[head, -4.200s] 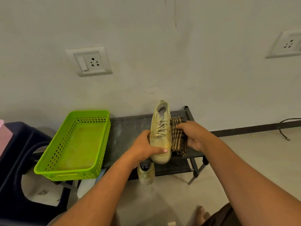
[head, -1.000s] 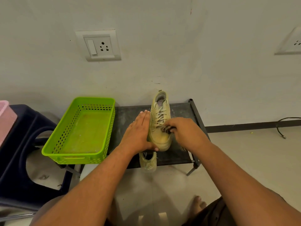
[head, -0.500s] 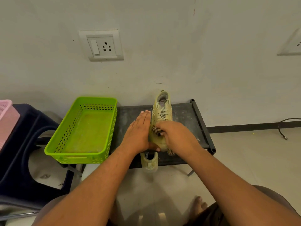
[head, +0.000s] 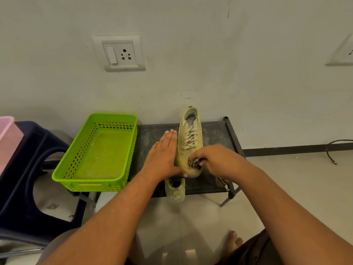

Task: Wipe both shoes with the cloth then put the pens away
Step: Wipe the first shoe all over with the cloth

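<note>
A beige lace-up shoe (head: 190, 134) stands on the top shelf of a black shoe rack (head: 215, 131), toe toward me. My left hand (head: 162, 155) lies flat against the shoe's left side, fingers straight, thumb along the toe. My right hand (head: 217, 159) grips a dark checked cloth (head: 193, 162) and presses it on the toe cap; a tail of the cloth hangs below my wrist. The second beige shoe (head: 174, 190) pokes out from the lower shelf. No pens are in view.
A green perforated basket (head: 116, 183) sits on the rack's left end. A dark blue plastic stool (head: 28, 188) with a pink basket (head: 7, 131) stands at far left. The wall is close behind. A black cable (head: 332, 153) lies on the floor at right.
My right hand with the cloth has slid from the shoe's left toe area toward the right over the toe cap. My left hand has stayed flat against the shoe's side.
</note>
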